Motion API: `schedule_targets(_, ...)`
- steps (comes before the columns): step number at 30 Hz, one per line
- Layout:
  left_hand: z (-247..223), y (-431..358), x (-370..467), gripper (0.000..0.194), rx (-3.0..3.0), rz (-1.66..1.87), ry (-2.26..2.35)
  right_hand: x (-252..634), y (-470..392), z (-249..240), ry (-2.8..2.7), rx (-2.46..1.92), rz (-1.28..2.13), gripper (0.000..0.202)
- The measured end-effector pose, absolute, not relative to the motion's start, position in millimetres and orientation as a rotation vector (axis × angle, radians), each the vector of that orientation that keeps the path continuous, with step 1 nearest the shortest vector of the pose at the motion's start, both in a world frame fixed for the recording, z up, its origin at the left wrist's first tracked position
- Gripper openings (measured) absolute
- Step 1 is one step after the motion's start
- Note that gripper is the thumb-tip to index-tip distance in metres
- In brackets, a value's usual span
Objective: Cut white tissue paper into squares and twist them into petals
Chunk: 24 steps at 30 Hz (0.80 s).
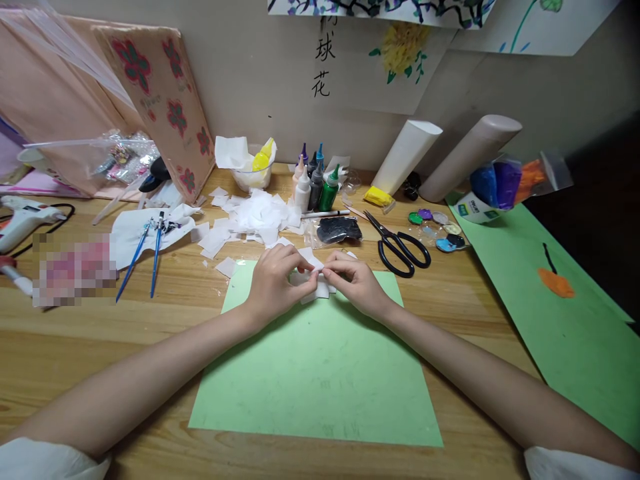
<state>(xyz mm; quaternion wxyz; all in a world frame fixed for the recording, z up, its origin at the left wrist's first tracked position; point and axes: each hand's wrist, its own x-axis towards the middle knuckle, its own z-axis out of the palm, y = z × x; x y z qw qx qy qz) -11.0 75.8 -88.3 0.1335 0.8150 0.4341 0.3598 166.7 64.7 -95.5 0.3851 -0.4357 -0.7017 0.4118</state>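
Observation:
My left hand [280, 283] and my right hand [357, 283] meet over the far part of a green sheet of paper [315, 373]. Both pinch a small piece of white paper [316, 261] between thumb and fingers. Below the fingertips, more white paper pieces [320, 291] lie on the green sheet, partly hidden by my hands. Just beyond, a loose heap of torn white paper [263, 213] spreads over the wooden table [90, 353].
Black-handled scissors [397, 247] lie right of the heap, near a packet of black clay [337, 229]. Paint bottles [316, 187] stand behind. Two brushes [156, 257] rest on crumpled paper at left, with a glue gun [27, 223] farther out. Another green sheet [565, 320] is at right.

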Motion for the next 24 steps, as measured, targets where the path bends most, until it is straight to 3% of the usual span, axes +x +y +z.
schedule_targets(24, -88.7, 76.5, -10.5, 0.015, 2.276, 1.127, 1.158, 166.7, 64.8, -96.9, -1.780, -1.110, 1.034, 0.012)
